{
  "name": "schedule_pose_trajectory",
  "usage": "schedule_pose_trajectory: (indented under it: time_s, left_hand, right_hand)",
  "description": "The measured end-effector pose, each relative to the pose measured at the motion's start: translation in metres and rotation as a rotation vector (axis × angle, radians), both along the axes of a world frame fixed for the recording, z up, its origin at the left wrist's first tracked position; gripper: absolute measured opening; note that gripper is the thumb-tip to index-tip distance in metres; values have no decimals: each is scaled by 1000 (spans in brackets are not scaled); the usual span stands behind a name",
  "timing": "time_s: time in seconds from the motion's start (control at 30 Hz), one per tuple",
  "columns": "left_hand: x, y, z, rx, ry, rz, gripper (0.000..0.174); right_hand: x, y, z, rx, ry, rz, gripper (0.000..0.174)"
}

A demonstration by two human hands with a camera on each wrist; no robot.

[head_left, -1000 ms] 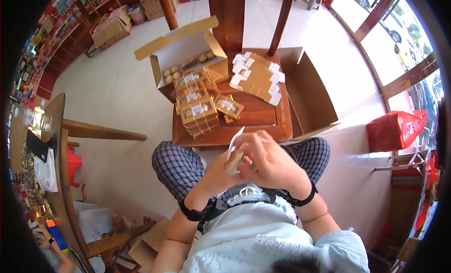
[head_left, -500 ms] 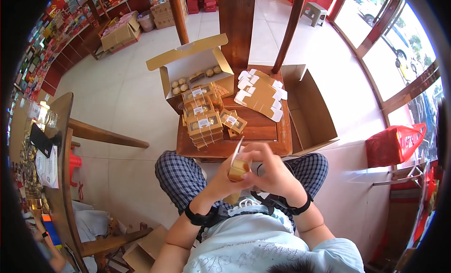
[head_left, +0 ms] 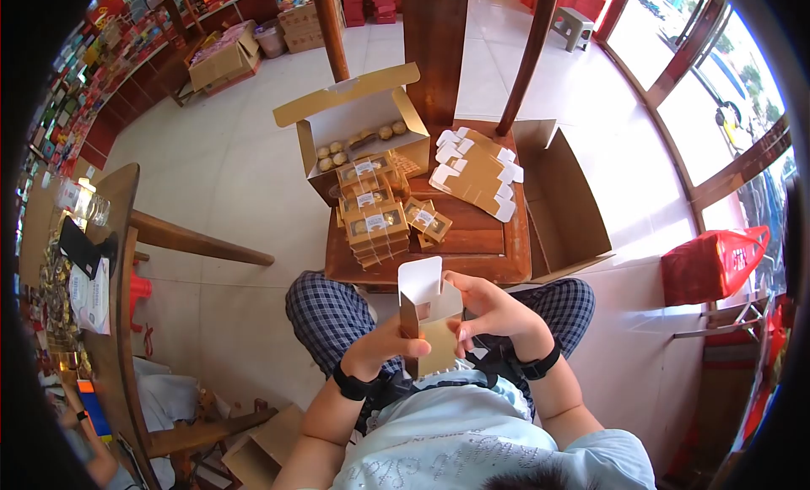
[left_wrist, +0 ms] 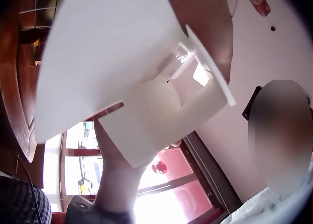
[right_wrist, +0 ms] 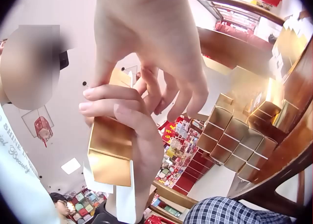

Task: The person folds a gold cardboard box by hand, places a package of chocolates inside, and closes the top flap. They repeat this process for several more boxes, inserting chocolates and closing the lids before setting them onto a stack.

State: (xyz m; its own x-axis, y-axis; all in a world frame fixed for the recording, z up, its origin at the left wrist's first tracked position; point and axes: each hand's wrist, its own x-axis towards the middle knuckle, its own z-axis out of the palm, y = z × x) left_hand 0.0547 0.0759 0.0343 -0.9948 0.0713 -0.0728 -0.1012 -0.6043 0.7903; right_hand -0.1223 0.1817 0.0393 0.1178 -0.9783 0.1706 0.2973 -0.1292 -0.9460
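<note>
A small gold carton (head_left: pixel 434 342) with a white inside stands upright over the person's lap, its top open and a white flap (head_left: pixel 419 279) raised. The left hand (head_left: pixel 380 348) grips its left side, thumb across the front; in the right wrist view the left fingers (right_wrist: pixel 117 99) curl round the gold carton. At the right side, the right hand (head_left: pixel 504 319) has its fingers loosely bent and spread, with fingertips right at the carton's edge. From the left wrist view, the white flaps (left_wrist: pixel 117 53) and the hollow between them face the camera.
A wooden stool (head_left: pixel 472 254) bears stacked gold boxes (head_left: pixel 371 224), flat unfolded cartons (head_left: pixel 477 178) and a large open box (head_left: pixel 363 123) with several round gold-wrapped pieces. An open cardboard box (head_left: pixel 565 207) stands on the right. A red bag (head_left: pixel 709 266) sits farther right.
The small carton has been turned upright, so its open top and white flap face up. The right hand has shifted to the carton's right side and its fingers have spread.
</note>
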Motion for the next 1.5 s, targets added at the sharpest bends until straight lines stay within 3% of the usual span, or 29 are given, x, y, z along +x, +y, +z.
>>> schedule_pose_trajectory:
  time_s: [0.07,0.2,0.33,0.4,0.43,0.5,0.53,0.67,0.73,0.87,0.93,0.97,1.03,1.27,1.33,1.5]
  left_hand:
    - [0,1,-14,34,13,-9,67]
    - [3,-1,2,0,-84,38,75]
    - [-2,-8,-15,-175,-5,140,77]
    - [-3,-11,-7,-470,-42,230,65]
    - [-4,-6,5,-471,-42,229,65]
    - [-7,8,25,-719,-51,515,47]
    - [-6,11,23,-724,-48,557,39]
    - [-2,11,27,-797,-116,505,37]
    - [-2,9,17,-861,-242,424,35]
    - [-7,19,5,-891,-232,519,35]
    - [-11,22,2,-793,-179,706,36]
    - [-13,23,1,-794,-179,703,36]
    - [-16,24,0,-674,-164,858,36]
    - [-16,19,3,-678,-144,796,34]
    - [-18,19,2,-651,-136,814,35]
    - [-23,22,7,-648,-145,839,35]
  right_hand:
    - [2,1,1,196,-167,26,54]
    - [0,2,4,178,-45,101,51]
    - [6,3,6,119,32,-85,56]
    - [6,4,10,111,62,-193,53]
    - [4,5,10,110,61,-194,53]
    - [2,8,10,114,156,-303,48]
    - [3,7,11,90,165,-345,43]
    - [6,8,-1,87,151,-412,42]
    - [11,8,1,157,280,-568,42]
    - [18,7,3,233,235,-592,47]
    - [19,6,18,252,324,-556,52]
    - [20,7,25,269,414,-519,58]
    - [21,7,28,295,381,-445,61]
    - [22,6,23,463,433,-415,58]
    - [29,6,30,148,531,-717,65]
    - [35,9,21,27,712,-821,79]
